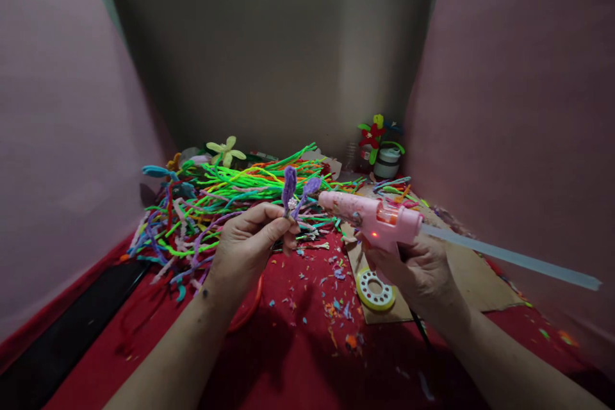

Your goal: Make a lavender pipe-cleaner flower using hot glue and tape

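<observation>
Between thumb and fingers, my left hand pinches a small purple pipe-cleaner flower by its base. Two fuzzy purple petals stand up from it, with a pale beaded centre between them. Wrapped round its handle, my right hand grips a pink hot glue gun that points left. Its nozzle is close to the right-hand petal; whether they touch I cannot tell. An orange light glows on the gun's side, and a long translucent glue stick sticks out of its back.
A heap of coloured pipe cleaners lies behind my left hand. Cardboard bears a yellow tape roll. Scraps litter the red cloth. Finished flowers stand at the back beside a jar; a black strip lies left.
</observation>
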`<state>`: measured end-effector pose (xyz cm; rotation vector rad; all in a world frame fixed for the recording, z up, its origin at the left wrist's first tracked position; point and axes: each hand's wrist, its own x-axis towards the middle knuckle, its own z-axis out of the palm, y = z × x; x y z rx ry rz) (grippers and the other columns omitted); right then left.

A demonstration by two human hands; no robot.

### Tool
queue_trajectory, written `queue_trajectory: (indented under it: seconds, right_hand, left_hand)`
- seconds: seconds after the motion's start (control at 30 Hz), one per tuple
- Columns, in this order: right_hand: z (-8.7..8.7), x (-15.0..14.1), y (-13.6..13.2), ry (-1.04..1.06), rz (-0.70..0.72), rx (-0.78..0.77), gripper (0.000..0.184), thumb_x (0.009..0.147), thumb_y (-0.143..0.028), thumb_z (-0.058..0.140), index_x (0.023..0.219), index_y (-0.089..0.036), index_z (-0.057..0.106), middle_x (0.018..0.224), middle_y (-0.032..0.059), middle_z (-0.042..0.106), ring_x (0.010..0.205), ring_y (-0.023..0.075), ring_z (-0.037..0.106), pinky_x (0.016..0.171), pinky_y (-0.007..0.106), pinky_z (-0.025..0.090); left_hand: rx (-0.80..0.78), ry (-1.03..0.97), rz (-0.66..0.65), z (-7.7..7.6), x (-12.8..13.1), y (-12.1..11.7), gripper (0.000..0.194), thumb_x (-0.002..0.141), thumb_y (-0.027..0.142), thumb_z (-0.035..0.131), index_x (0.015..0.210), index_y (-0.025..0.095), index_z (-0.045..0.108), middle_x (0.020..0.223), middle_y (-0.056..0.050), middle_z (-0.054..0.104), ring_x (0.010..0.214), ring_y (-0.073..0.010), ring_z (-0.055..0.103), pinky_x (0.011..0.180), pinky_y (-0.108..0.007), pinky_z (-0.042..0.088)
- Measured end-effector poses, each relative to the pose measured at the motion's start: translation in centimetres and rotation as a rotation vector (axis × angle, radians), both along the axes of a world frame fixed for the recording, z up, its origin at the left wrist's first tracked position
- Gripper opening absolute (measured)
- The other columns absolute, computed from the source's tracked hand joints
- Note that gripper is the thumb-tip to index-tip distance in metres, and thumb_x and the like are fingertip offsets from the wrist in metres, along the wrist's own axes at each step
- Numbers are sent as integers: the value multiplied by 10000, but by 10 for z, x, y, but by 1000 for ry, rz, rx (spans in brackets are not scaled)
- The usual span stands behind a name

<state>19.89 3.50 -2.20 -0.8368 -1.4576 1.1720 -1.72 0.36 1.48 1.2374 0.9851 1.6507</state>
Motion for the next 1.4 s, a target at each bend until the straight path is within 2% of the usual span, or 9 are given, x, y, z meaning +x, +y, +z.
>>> queue_trajectory:
  seconds: [0.3,0.63,0.93,1.17,1.4]
  right_hand:
    - [3,-1,-2,-12,-57,39,175,676,-369,718,633,-211,658,551,21,534,476,131,398,420,267,311]
    - [6,-3,-4,9,0,72,157,698,-361,698,769,-221,695,624,25,574,501,128,424,447,271,367]
    - [13,-5,-7,8,-2,113,140,691,-323,700,795,-230,692,675,28,616,531,146,477,474,287,421]
    - [5,0,-4,-12,-80,118,125,690,-329,702,736,-213,698,577,9,589,462,112,441,392,239,375]
    - [5,6,-8,-49,-62,234,124,724,-315,676,777,-208,704,597,27,642,464,141,541,387,238,440]
  left_hand:
    - [2,18,-7,0,-1,0,59,733,168,650,676,166,634,649,-9,650,535,-106,551,523,-225,428]
    - [12,26,-11,-1,-1,0,64,743,166,640,679,167,637,654,-8,649,540,-102,552,531,-223,426]
    - [11,-3,-8,-1,0,0,42,727,153,650,689,170,646,651,-10,651,536,-106,554,529,-225,433]
    - [28,-32,8,2,3,-1,54,733,143,651,687,164,631,659,-10,645,549,-104,556,512,-215,439]
    - [25,-63,8,-1,1,2,48,742,150,643,708,165,613,656,-9,648,522,-100,552,499,-216,446]
